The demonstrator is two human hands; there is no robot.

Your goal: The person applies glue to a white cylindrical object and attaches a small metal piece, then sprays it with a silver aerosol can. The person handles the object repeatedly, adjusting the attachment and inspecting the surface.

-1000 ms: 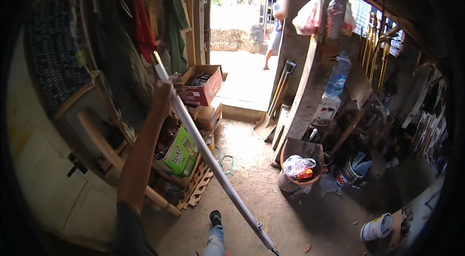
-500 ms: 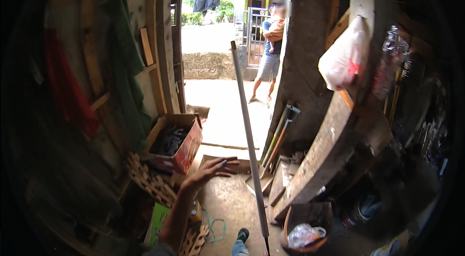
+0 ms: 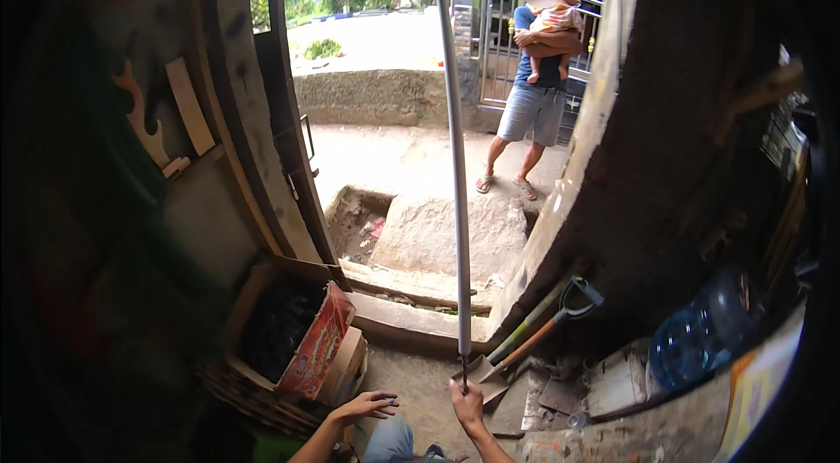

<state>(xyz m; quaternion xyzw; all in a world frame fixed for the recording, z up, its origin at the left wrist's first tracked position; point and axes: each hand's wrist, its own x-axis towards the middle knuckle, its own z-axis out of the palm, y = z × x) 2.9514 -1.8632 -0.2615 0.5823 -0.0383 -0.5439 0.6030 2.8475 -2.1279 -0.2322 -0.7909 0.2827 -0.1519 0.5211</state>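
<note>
My right hand (image 3: 468, 404) is closed around the thin dark lower end of a long grey pole (image 3: 459, 174). The pole stands almost upright in front of me, its top reaching up into the bright doorway. My left hand (image 3: 363, 408) is off to the left of it, fingers stretched out, touching nothing. Close to the right hand, a shovel with an orange shaft (image 3: 523, 340) leans beside a yellow-green shaft (image 3: 529, 323).
Outside the doorway, a person (image 3: 535, 87) holding a small child stands on the right. An open red cardboard box (image 3: 319, 340) with dark contents sits left of the doorway. A raised sill (image 3: 411, 319) crosses the opening. A blue water jug (image 3: 700, 336) lies at right.
I am nearer the doorway, with the pole carried along. My right hand now shows on the pole's lower end. My left hand sits lower in view, still with fingers extended.
</note>
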